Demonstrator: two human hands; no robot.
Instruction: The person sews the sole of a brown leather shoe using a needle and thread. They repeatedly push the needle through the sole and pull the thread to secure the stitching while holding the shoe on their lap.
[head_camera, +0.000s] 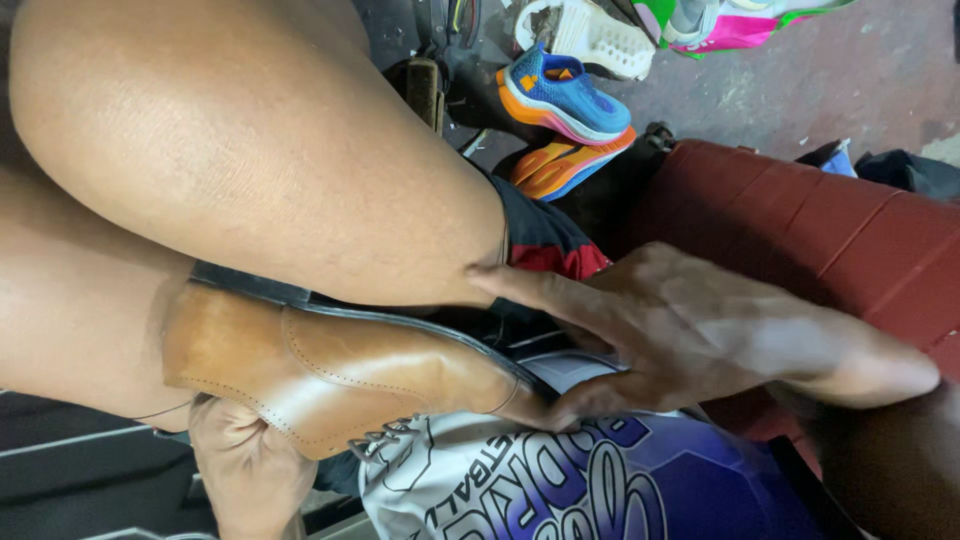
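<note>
Head view: one tan leather boot (330, 375), right hand (690, 335) flat at its toe, left hand (245, 465) gripping its underside.

Bare arms, white-and-purple printed shirt (560, 480)

You've got one tan leather boot (330, 375), two blue-orange sneakers (562, 95) (565, 165), one white shoe (590, 35), one red seat (800, 225), one purple-white jersey (560, 485).

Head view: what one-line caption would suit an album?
Right hand steadies a tan leather boot wedged under a knee; left hand grips below.
</note>
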